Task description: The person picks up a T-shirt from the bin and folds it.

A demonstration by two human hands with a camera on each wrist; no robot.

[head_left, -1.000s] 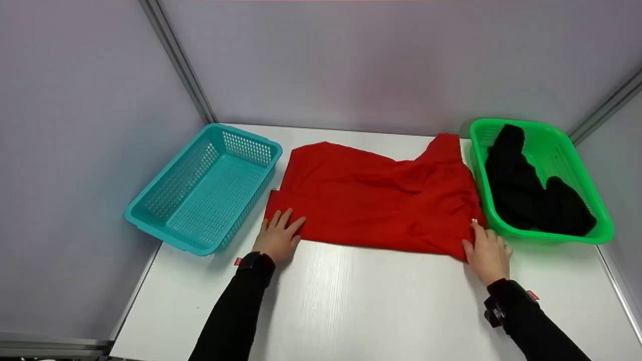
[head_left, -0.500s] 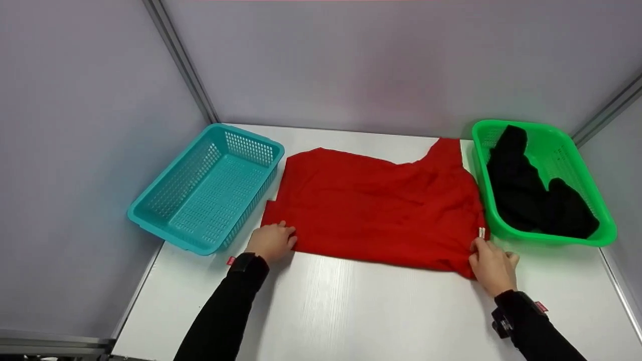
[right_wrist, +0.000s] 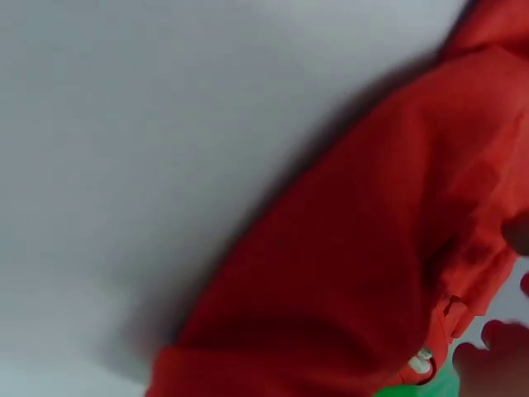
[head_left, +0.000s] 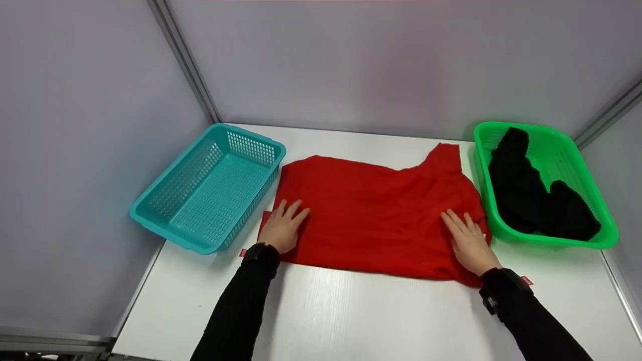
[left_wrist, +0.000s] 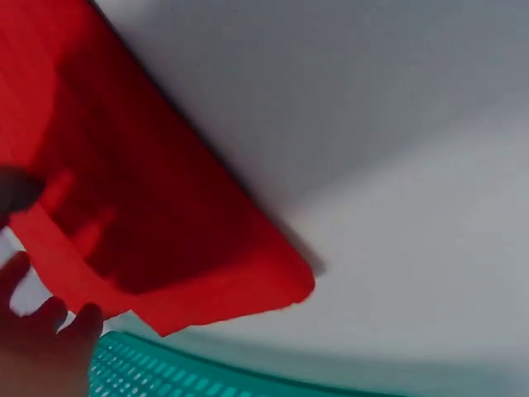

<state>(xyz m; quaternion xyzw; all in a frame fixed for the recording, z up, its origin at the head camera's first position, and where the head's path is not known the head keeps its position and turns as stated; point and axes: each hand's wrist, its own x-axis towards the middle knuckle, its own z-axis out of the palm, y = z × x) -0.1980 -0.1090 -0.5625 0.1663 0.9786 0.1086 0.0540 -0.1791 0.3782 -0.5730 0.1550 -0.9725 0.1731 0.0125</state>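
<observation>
A red garment [head_left: 366, 215] lies folded and spread out flat between two baskets, its front edge toward me. My left hand [head_left: 281, 231] is over its left end, fingers straight and spread. In the left wrist view, that hand's fingertips [left_wrist: 81, 327] show beside the garment's corner [left_wrist: 273, 285]. On the right end of the cloth, my right hand [head_left: 470, 244] has its fingers extended, pointing away from me. A small white label [right_wrist: 420, 361] shows near the garment's edge in the right wrist view.
To the left stands a teal plastic basket [head_left: 251, 203] with nothing in it. A green basket [head_left: 609, 225] at the right holds a black cloth item [head_left: 531, 200]. Pale panels [head_left: 351, 65] enclose the white table [head_left: 351, 316] at the back and sides.
The garment has slid toward me. Half a second ago both hands were at its front corners, fingers curled; now they lie farther in on the cloth with fingers straight.
</observation>
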